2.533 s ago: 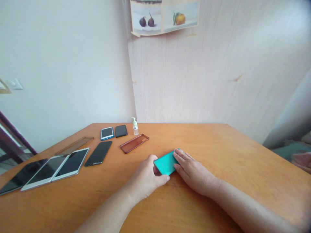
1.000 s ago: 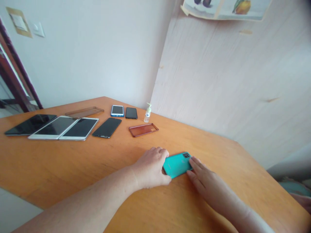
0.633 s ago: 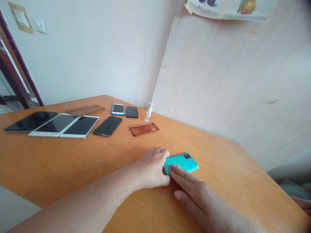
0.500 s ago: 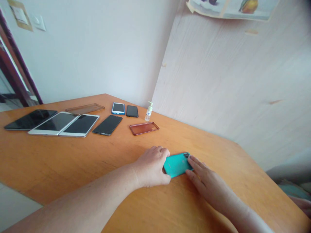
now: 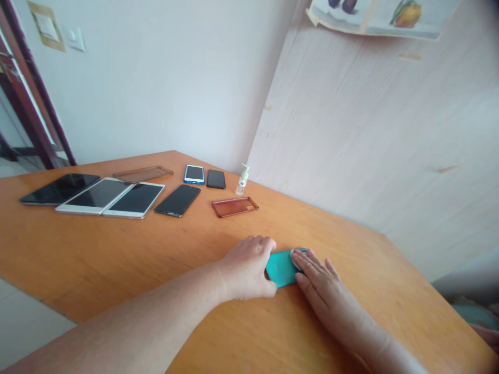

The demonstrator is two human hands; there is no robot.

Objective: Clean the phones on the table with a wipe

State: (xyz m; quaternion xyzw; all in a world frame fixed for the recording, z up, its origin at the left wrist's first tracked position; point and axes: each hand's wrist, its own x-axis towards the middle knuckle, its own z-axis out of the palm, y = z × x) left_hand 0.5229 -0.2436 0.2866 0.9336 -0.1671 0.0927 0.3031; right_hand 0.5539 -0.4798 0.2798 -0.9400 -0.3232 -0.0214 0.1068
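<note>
A turquoise smartphone (image 5: 278,268) lies back up on the wooden table. My left hand (image 5: 251,270) grips its left end, thumb on the near edge and fingers at the far edge. Across the phone's right end lies my right hand (image 5: 322,283), its fingers straight and close together. A small white pad (image 5: 294,258) shows under those fingertips, pressed on the phone's back; most of it is hidden. The fingers also cover much of the camera corner.
Behind my hands lie a reddish clear phone case (image 5: 235,207), a black phone (image 5: 178,200) and a pump bottle (image 5: 242,180). Two smaller phones (image 5: 194,174) lie farther back. White tablets (image 5: 134,200), a black tablet (image 5: 60,189) and a brownish case (image 5: 143,174) are at left.
My right hand has slid leftward over the phone's back, covering the camera corner. The white pad now shows under its fingertips. My left hand keeps its hold, and the view has shifted slightly.
</note>
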